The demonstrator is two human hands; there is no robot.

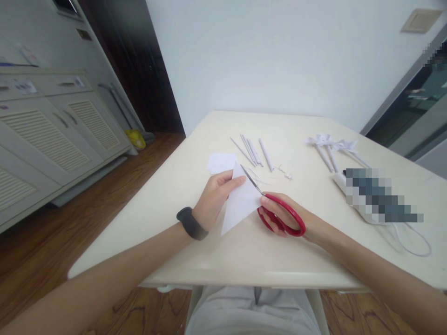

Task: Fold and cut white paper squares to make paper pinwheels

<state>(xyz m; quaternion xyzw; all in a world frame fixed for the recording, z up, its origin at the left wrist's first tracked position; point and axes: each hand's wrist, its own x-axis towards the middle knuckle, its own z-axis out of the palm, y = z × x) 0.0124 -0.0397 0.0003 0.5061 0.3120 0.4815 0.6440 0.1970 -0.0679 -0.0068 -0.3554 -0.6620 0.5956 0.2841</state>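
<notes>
My left hand (215,197), with a black band on the wrist, pinches the upper left edge of a folded white paper triangle (240,204) above the cream table (223,251). My right hand (289,218) grips red-handled scissors (279,211); their blades point up-left and lie across the paper's top right edge. Whether the blades are biting into the paper I cannot tell.
A loose white sheet (220,163) lies behind the left hand. Several rolled paper sticks (252,151) and small scraps lie mid-table. Paper pinwheels (330,146) lie at the right, by a white power strip with cable (412,242). Cabinets (45,135) stand left.
</notes>
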